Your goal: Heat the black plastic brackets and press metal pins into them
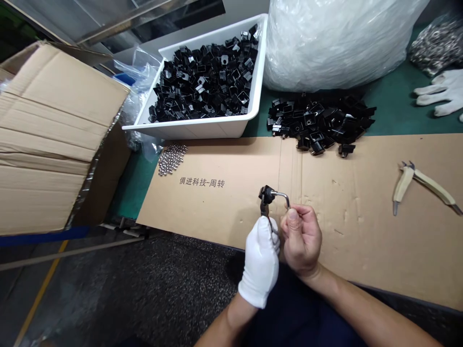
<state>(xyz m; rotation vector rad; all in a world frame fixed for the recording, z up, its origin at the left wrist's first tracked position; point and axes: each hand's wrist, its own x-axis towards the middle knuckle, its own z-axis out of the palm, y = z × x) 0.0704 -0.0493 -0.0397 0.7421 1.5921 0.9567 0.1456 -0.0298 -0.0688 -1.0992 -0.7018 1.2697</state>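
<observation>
My left hand (261,258), in a white glove, is closed around a dark plier-like tool (265,208); its handles are mostly hidden in the glove. At the tool's upper end sits a small black plastic part (266,193). A bent silver hex key (284,195) meets this part from the right. My bare right hand (301,237) pinches the key's lower end between thumb and fingers. Both hands are close together above the cardboard sheet (224,212), near its front edge.
A white bin (195,130) full of black parts stands behind, with a loose pile of black parts (320,120) beside it. Small metal pins (171,159) lie at left. Cream-handled cutters (405,183) and a white glove (443,94) lie right. A carton (54,135) stands left.
</observation>
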